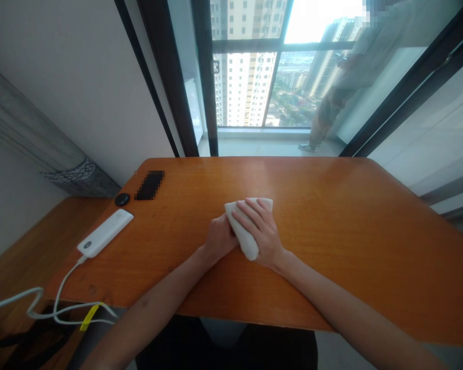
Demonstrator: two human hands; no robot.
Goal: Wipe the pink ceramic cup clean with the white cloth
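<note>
Passing the white power bank on the table, your left hand closes against a folded white cloth, fingers hidden behind it; your right hand curls over it. The cloth looks light and soft; take hold at its exposed lower end. A pixelated black object cannot be made out.
</note>
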